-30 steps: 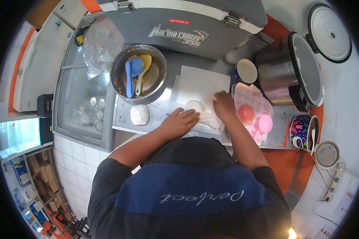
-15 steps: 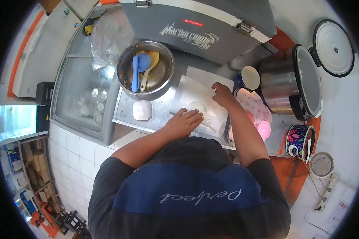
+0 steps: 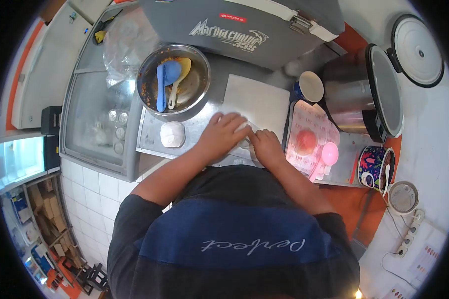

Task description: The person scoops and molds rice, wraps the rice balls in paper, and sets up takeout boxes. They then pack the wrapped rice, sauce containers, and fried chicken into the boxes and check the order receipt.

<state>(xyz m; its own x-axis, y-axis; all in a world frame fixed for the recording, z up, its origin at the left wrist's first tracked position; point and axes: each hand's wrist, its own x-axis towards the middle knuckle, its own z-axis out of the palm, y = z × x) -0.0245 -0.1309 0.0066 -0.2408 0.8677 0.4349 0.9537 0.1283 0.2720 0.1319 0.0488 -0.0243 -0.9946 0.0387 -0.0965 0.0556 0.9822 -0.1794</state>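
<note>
Nearside of the paper stack (image 3: 259,99), toward the surface's (image 3: 193,125) edge, the left hand (image 3: 223,133) is arching and the right hand (image 3: 268,148) curling around white wrap (image 3: 245,144), any pinch hidden; an open strip is running left of the stack.

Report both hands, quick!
Left hand: bent over the paper; grip cannot be told.
Right hand: curled at the paper; grip cannot be told.

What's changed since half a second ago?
Right hand came in toward the body, beside the left hand, which shifted slightly forward. The top paper, spread before, is now gathered under the hands. Bowl, white bundle, pink scoop unmoved.
</note>
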